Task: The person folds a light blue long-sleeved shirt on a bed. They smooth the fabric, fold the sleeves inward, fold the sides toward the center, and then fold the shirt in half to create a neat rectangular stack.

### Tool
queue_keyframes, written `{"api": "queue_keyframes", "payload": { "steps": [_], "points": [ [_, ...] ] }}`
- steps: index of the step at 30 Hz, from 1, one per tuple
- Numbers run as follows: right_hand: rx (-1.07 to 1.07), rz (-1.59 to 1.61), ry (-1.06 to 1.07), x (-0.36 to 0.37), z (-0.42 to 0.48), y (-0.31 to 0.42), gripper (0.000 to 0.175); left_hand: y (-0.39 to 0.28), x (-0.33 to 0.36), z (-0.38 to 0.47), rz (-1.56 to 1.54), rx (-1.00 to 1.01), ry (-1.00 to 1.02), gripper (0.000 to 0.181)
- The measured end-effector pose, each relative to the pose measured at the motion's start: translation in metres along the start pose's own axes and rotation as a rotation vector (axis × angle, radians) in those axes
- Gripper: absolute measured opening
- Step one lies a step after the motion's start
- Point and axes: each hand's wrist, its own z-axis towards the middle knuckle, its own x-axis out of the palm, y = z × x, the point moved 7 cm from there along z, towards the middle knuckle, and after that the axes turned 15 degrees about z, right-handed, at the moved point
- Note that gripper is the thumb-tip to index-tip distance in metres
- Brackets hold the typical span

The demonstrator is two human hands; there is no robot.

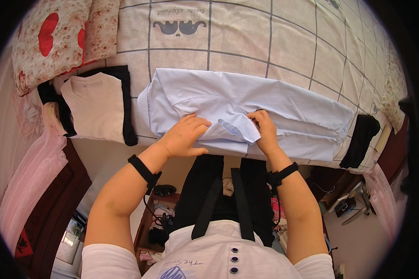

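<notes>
A light blue shirt [293, 94] lies partly folded along the near edge of the bed, its body stretched out to the right. One short sleeve [237, 127] is laid across the front, and its open hem points towards me. My right hand [266, 129] pinches the cloth at the right side of that sleeve, with thumb and fingers bunched. On the left part of the shirt my left hand [186, 136] rests palm down, fingers apart and thumb stretched out near the edge. The shirt's collar cannot be made out.
Folded white [94, 104] and black clothes [129, 129] lie left, below a floral pillow [56, 38]. A black folded cloth [360, 141] is at the right. Pink netting [38, 174] hangs at the bed's corners. An open drawer [143, 223] of clothes stands behind my legs.
</notes>
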Motion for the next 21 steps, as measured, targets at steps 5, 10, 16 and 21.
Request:
{"api": "queue_keyframes", "payload": {
  "steps": [5, 10, 16, 21],
  "points": [
    [-0.111, -0.198, 0.052, 0.003, -0.006, 0.015, 0.031, -0.010, 0.006, -0.003, 0.132, 0.048, 0.007, 0.032],
    [-0.212, -0.282, 0.022, 0.004, -0.011, 0.022, 0.031, -0.018, 0.016, 0.002, 0.299, -0.006, -0.062, 0.026],
    [-0.226, -0.292, -0.079, 0.002, -0.009, 0.013, 0.019, -0.012, 0.010, 0.000, 0.194, 0.039, 0.109, 0.016],
    [-0.160, -0.158, -0.158, -0.001, -0.005, 0.015, 0.012, -0.011, 0.009, 0.015, 0.049, -0.213, 0.286, 0.015]
  ]
}}
